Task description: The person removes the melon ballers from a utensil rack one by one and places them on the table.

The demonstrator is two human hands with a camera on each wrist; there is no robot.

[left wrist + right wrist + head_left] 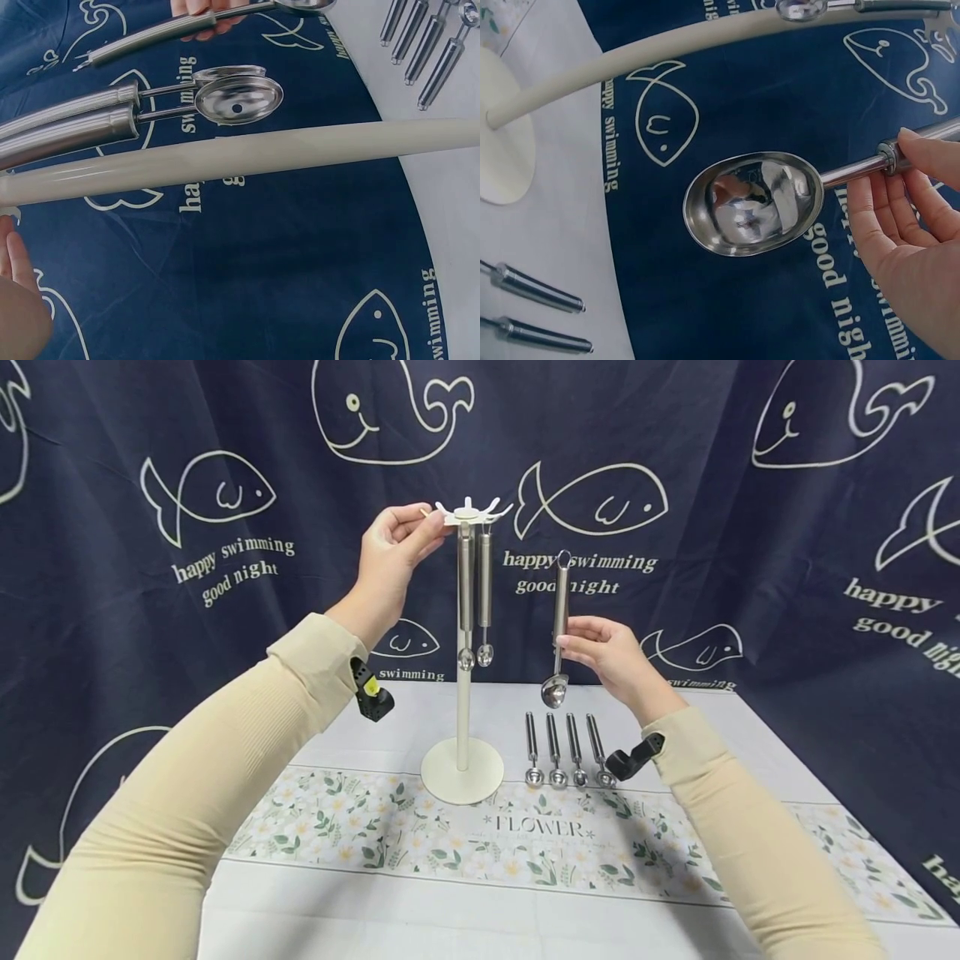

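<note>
My left hand (401, 547) pinches a prong of the white hanging rack (462, 710) at its top, thumb in front. Two steel scoops (466, 585) hang on the rack's hooks, bowls down; in the left wrist view the nearer bowl (240, 100) has a small hole. To the right of the rack, above the table, my right hand (611, 656) grips an ice cream scoop (562, 602) by the lower handle. It stands nearly upright, ring end up. The right wrist view shows its deep oval bowl (754, 204) with nothing in it.
Several smaller steel scoops (553, 743) lie in a row on the white table (360, 902), right of the rack's round base (462, 785). A flower-print strip (330, 818) crosses the table. Behind hangs a dark blue curtain (480, 435) with fish drawings.
</note>
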